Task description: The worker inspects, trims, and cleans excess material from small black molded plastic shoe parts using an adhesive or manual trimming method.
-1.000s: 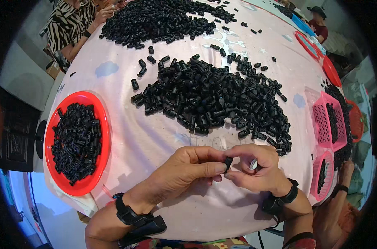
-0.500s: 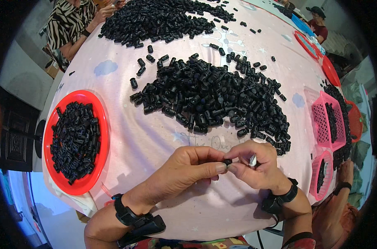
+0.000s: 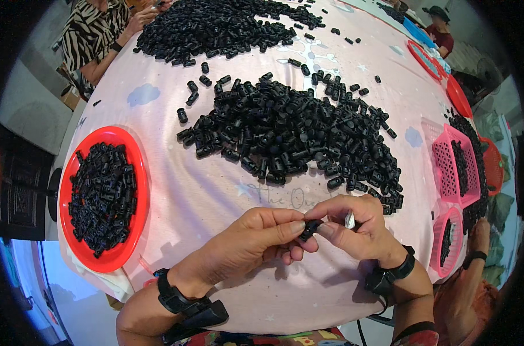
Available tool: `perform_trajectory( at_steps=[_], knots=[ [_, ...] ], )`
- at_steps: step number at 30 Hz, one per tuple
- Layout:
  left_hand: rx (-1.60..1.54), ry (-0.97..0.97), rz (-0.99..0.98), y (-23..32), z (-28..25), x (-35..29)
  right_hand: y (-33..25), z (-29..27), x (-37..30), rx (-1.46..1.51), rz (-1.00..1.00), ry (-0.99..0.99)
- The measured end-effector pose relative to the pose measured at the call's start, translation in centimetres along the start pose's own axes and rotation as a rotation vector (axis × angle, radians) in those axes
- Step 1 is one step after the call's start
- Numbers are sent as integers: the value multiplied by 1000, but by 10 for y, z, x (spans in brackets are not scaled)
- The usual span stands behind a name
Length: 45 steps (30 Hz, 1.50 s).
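Observation:
Close to the near edge of the table, my left hand (image 3: 262, 233) pinches a small black plastic cord lock (image 3: 309, 229) between thumb and index finger. My right hand (image 3: 357, 230) meets it from the other side, its thumb and index fingertip against the piece. A small shiny silver metal tool (image 3: 349, 220) is tucked in the curled fingers of that same hand; most of it is hidden, so its kind is unclear. Just beyond my hands lies a large loose heap of similar black cord locks (image 3: 285, 130).
A red tray (image 3: 142, 230) of black pieces is on the left. Pink baskets (image 3: 469, 196) line the right side, near a co-worker's arm (image 3: 475, 259). Another heap (image 3: 210, 32) lies at the back, beside a person in a striped top (image 3: 92, 34). Pink cloth (image 3: 164, 173) covers the table.
The cord lock has been turned, and more of it shows between my fingers. My left hand's lower fingers have uncurled a little. The right hand still keeps the silver tool.

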<state>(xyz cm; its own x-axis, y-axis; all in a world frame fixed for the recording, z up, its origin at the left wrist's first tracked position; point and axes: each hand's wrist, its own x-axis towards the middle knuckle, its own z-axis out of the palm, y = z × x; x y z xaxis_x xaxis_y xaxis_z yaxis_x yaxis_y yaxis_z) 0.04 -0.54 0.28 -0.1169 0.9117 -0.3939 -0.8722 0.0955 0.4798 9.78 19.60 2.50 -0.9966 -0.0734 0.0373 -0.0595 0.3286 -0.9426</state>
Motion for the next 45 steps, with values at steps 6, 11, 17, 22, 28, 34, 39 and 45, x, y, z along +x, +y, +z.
perform_trajectory(
  at_steps=[6,11,17,22,28,34,39,45],
  knots=[
    [203,66,80,2,13,2,-1,3,-2,-47,0,70],
    [354,107,102,0,10,1,2,4,1,-85,-10,34],
    [283,82,82,0,9,1,4,4,-1,-137,-53,49],
    [198,64,79,0,10,-1,5,4,-1,-123,-77,50],
    [71,51,-4,-1,5,-1,6,3,-1,-21,-74,51],
    [35,25,-11,-1,3,0,5,2,-1,-25,-53,16],
    [-10,11,6,0,5,1,6,9,-2,6,-84,133],
    [26,16,22,-3,6,2,-5,5,-2,66,0,10]
  ],
)
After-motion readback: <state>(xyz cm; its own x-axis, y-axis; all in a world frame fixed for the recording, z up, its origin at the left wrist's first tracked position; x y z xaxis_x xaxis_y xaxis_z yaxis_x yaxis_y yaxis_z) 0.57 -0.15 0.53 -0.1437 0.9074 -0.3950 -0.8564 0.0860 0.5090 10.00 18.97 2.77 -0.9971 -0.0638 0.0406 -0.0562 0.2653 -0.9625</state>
